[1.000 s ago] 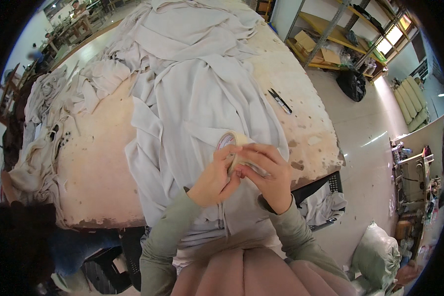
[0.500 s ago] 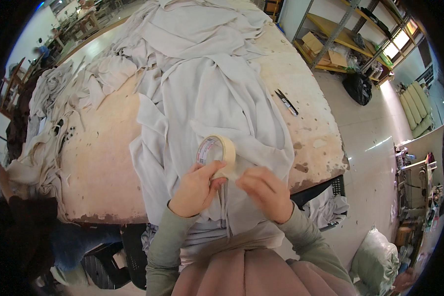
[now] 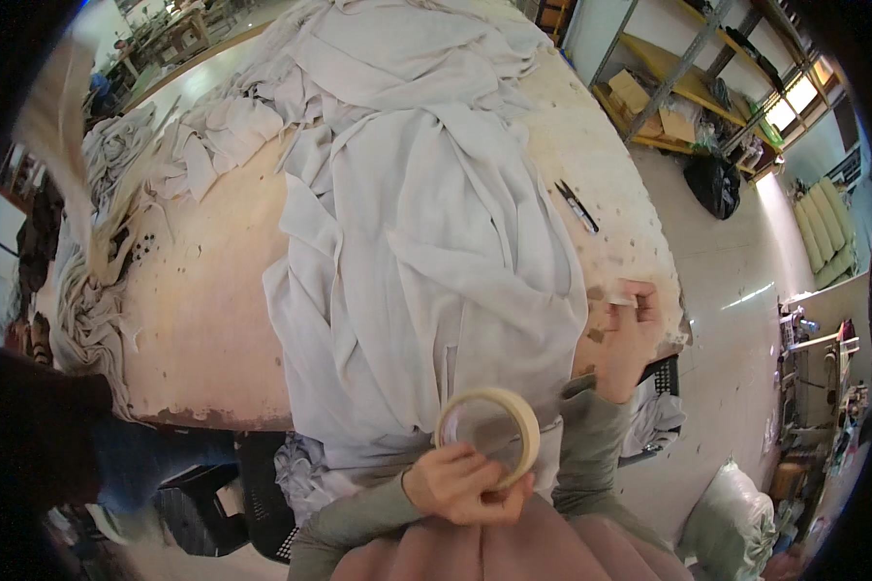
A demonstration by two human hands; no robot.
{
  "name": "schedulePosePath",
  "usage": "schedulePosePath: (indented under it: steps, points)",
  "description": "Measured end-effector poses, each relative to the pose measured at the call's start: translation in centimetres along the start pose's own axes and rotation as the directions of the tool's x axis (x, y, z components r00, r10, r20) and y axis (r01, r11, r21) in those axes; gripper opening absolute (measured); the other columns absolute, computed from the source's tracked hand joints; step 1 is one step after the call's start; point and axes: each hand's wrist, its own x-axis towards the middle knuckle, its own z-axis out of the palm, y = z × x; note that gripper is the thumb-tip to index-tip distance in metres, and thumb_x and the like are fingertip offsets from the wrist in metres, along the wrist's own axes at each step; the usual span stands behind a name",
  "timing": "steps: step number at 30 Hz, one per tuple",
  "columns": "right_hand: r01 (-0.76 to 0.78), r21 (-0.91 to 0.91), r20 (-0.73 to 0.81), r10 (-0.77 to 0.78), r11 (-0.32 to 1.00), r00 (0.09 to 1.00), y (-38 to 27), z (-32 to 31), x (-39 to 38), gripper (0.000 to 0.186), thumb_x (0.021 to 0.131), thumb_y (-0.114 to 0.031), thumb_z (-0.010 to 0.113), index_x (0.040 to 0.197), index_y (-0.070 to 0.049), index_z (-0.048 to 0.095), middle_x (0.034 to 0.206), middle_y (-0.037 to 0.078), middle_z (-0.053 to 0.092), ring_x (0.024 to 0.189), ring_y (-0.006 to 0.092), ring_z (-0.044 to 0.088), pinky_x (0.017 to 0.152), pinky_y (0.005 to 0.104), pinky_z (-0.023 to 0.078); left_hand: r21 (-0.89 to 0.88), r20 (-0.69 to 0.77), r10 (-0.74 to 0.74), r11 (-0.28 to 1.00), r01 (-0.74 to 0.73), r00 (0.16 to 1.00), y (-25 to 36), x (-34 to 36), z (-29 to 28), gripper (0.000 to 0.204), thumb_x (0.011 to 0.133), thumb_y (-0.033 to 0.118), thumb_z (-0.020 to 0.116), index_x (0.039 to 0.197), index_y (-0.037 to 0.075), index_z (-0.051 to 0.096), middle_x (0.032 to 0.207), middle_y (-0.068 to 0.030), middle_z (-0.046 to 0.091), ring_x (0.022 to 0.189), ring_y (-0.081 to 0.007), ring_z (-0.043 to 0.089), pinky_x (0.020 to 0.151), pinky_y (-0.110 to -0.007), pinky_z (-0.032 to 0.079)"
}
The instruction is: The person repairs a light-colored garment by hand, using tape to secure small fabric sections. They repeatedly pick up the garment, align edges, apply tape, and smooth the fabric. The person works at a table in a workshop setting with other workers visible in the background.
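Note:
My left hand [image 3: 463, 484] is closed around the lower rim of a roll of cream masking tape [image 3: 525, 422], close to my body. Over the right part of the table, my right hand [image 3: 630, 324] pinches a short pale strip of tape [image 3: 622, 299] between its fingers. The strip is apart from the roll. Light grey fabric [image 3: 426, 223] lies in loose folds along the middle of the table and hangs over its near edge. Thread snips [image 3: 577, 206] with a dark handle lie to the right of the fabric, beyond my right hand.
The worn wooden table [image 3: 203, 320] has a chipped near edge. More crumpled fabric [image 3: 97, 320] lies along its left side, where a person in dark clothing [image 3: 48, 407] is. A black crate [image 3: 199, 513] stands below. Metal shelving [image 3: 683, 77] and a black bag [image 3: 712, 184] are at right.
The tape roll has come down toward my body in my left hand. My right hand has moved right, away from the roll, with a torn-off strip. Fabric at the far left has been lifted.

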Motion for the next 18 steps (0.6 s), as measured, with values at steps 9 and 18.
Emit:
schedulePosePath:
  steps: [9, 18]
  points:
    - [-0.158, 0.291, 0.495, -0.008, 0.944, 0.869, 3.9, 0.0, -4.0, 0.064, 0.088, -0.028, 0.063, 0.139, -0.002, 0.036, 0.102, 0.007, 0.056, 0.064, 0.0086, 0.048, 0.060, 0.0230, 0.044, -0.602, 0.493, -0.556, 0.337, 0.724, 0.669, -4.4, 0.1, 1.4, 0.039, 0.094, 0.023, 0.054, 0.128, 0.005, 0.051, 0.104, -0.0106, 0.061, 0.088, -0.0234, 0.056, 0.088, -0.034, 0.043]
    - [0.440, -0.669, 0.264, -0.361, 0.599, 0.894, 5.4, -6.0, 5.6, 0.072, 0.087, -0.009, 0.063, 0.147, -0.011, 0.024, 0.114, 0.014, 0.048, 0.088, 0.0231, 0.049, 0.084, 0.0322, 0.043, -0.268, 0.008, -0.960, 0.269, 0.925, 0.282, -20.0, -1.7, 1.9, 0.026, 0.085, 0.009, 0.062, 0.109, 0.000, 0.062, 0.096, -0.0116, 0.065, 0.086, -0.0190, 0.059, 0.081, -0.031, 0.046]
